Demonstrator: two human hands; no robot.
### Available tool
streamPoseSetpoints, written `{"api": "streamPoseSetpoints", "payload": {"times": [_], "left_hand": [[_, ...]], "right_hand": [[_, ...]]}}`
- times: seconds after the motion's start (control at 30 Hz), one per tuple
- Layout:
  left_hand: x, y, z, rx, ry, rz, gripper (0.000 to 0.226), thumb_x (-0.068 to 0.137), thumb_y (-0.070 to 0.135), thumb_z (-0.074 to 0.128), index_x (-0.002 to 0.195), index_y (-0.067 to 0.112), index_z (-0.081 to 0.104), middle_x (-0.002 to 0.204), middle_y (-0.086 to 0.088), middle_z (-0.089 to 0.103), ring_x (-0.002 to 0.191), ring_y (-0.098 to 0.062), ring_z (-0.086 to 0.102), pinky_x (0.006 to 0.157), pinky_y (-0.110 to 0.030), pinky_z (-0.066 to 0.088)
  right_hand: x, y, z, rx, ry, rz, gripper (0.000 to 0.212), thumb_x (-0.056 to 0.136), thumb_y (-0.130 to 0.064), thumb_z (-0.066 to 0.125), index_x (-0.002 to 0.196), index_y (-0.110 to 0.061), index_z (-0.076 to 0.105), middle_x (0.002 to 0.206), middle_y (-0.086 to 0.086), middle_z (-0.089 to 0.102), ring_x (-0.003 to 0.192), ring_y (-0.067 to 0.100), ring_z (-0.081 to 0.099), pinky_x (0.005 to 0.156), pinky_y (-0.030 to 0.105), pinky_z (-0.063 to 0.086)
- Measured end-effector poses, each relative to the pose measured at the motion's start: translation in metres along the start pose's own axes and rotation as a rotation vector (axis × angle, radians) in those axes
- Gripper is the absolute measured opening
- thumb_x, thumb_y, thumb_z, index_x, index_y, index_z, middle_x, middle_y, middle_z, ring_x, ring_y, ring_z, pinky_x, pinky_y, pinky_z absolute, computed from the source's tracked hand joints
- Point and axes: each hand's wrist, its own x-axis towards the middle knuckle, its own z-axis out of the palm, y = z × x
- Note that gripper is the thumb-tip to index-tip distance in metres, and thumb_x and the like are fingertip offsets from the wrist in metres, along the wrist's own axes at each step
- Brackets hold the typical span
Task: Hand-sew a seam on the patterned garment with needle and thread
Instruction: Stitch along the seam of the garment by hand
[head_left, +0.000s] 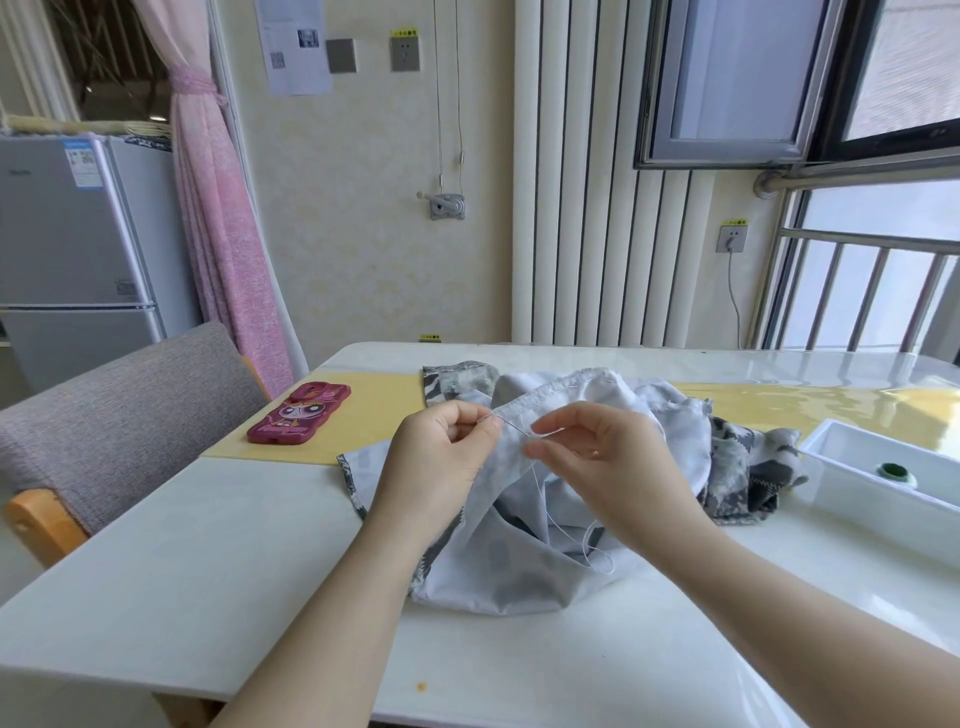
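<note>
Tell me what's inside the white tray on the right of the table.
One small round green item with a pale rim lies in the white tray, possibly a thread spool. The tray's right end is out of frame, so anything there cannot be seen.

Phone (297, 413) left, white tray (878, 491) right of garment (524, 561)

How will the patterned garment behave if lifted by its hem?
Probably floppy: the garment sags in loose folds below where the left hand pinches its hem. Likely light, since a fingertip pinch holds it up. It may drag the loose thread; the right hand pinches the needle.
</note>
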Motion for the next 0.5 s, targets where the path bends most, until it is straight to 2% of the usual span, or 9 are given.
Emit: {"api": "streamPoseSetpoints", "payload": {"times": [0.1,0.17,0.33,0.5], "left_hand": [[-0.0005,0.0021,0.0005,-0.007,0.006,-0.005,0.019,0.089,0.016,0.064,0.072,0.024,0.066,0.068,0.011,0.068,0.063,0.002,0.057,0.062,-0.007,0.044],[0.0001,0.0021,0.0005,-0.005,0.014,-0.006,0.019,0.089,0.016,0.064,0.071,0.024,0.066,0.066,0.012,0.067,0.062,0.003,0.057,0.062,-0.007,0.044],[0.0001,0.0017,0.0005,-0.006,0.025,-0.002,0.018,0.089,0.016,0.065,0.072,0.023,0.066,0.068,0.010,0.068,0.063,0.003,0.058,0.063,-0.008,0.044],[-0.0009,0.0015,0.0008,0.015,0.030,0.019,0.020,0.089,0.015,0.065,0.071,0.024,0.065,0.066,0.011,0.067,0.060,0.005,0.056,0.060,-0.007,0.044]], "right_hand": [[0.0006,0.0019,-0.0003,-0.146,-0.045,-0.061,0.013,0.084,-0.016,0.069,0.074,-0.024,0.067,0.067,-0.010,0.072,0.067,-0.003,0.065,0.066,0.011,0.049],[0.0007,0.0015,-0.0007,-0.187,-0.068,-0.063,0.014,0.085,-0.018,0.066,0.073,-0.024,0.065,0.063,-0.010,0.070,0.062,-0.001,0.064,0.060,0.011,0.047],[-0.0011,-0.0025,-0.0024,-0.213,-0.068,-0.060,0.016,0.087,-0.022,0.062,0.072,-0.025,0.061,0.058,-0.010,0.068,0.052,0.000,0.056,0.049,0.011,0.039],[-0.0014,-0.0051,-0.0028,-0.213,-0.082,-0.045,0.016,0.087,-0.020,0.061,0.071,-0.025,0.061,0.057,-0.009,0.068,0.047,0.001,0.052,0.046,0.011,0.037]]}}
